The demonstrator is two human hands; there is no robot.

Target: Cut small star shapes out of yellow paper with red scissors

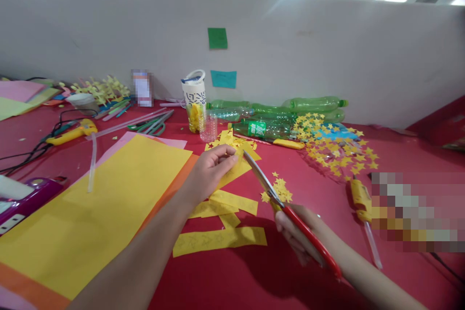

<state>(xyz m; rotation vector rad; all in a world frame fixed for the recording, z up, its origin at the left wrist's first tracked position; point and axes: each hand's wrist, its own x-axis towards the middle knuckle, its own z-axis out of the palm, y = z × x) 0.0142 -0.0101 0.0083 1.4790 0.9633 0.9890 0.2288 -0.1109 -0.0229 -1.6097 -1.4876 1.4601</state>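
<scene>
My left hand pinches a small piece of yellow paper above the red table. My right hand grips red-handled scissors, whose blades point up-left and meet the yellow piece. A little heap of cut yellow stars lies just beside the blades. Yellow paper strips lie on the table below my hands.
A big yellow sheet over orange and pink ones lies at left. Green plastic bottles, many yellow stars, a white cup, green scissors, yellow glue guns and a purple device surround the work spot. A grey partition stands behind.
</scene>
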